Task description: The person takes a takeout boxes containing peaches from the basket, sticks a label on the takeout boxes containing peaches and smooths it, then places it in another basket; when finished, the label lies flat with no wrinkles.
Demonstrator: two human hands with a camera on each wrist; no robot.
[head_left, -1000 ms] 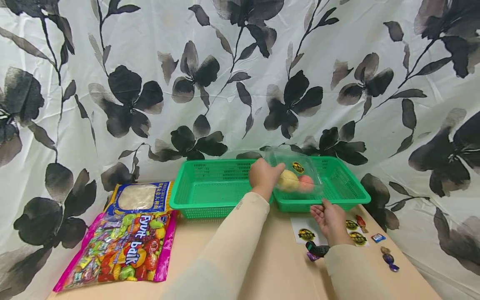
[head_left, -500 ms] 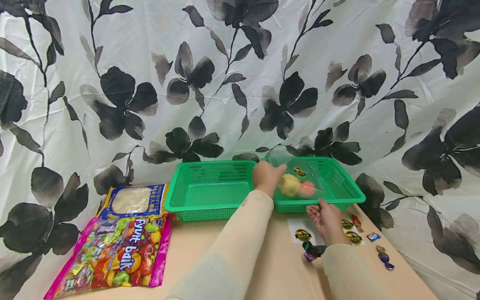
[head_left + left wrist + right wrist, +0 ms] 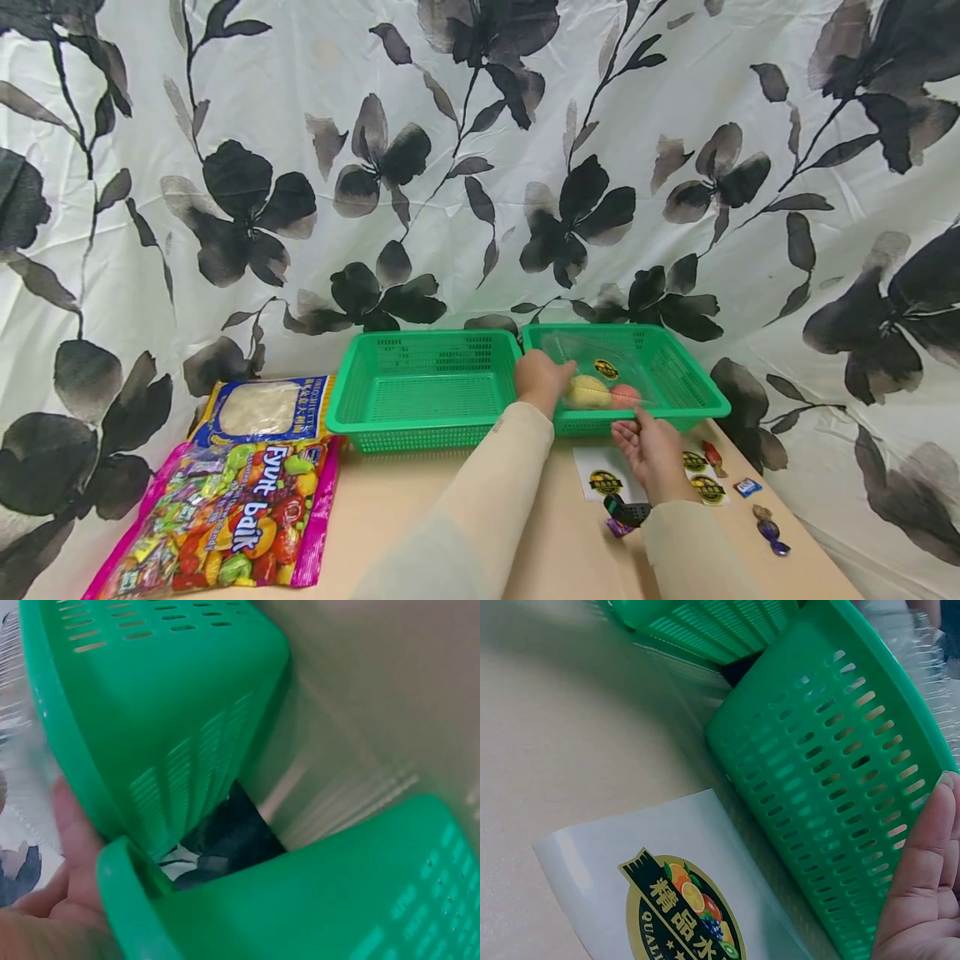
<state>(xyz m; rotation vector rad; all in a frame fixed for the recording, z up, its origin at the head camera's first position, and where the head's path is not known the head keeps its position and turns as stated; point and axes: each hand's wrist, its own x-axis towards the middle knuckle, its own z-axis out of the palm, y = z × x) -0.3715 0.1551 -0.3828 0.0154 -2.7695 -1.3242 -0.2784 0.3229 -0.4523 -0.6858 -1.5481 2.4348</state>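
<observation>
A clear plastic fruit box (image 3: 585, 354) with a black-and-gold label lies slightly tilted in the right green basket (image 3: 678, 367). Through it show a yellow fruit (image 3: 588, 392) and a reddish one (image 3: 624, 397). My left hand (image 3: 542, 382) grips the box's left side over the basket rim; in the left wrist view its fingers reach up beside the rim. At the front right corner my right hand (image 3: 654, 454) pinches the box edge, thumb on top. In the right wrist view, that hand (image 3: 926, 892) lies against the basket's outer wall, with the fingertip contact partly out of frame.
A second green basket (image 3: 423, 392) stands left of the first. Further left lie a Fruit balk candy bag (image 3: 225, 517) and a blue-and-yellow pasta packet (image 3: 258, 408). A sticker sheet (image 3: 600, 471) and several wrapped candies (image 3: 767, 529) lie at front right. A patterned curtain hangs behind.
Both hands have lowered the fruit box further into the right basket, with the same hold on it. The view has shifted slightly.
</observation>
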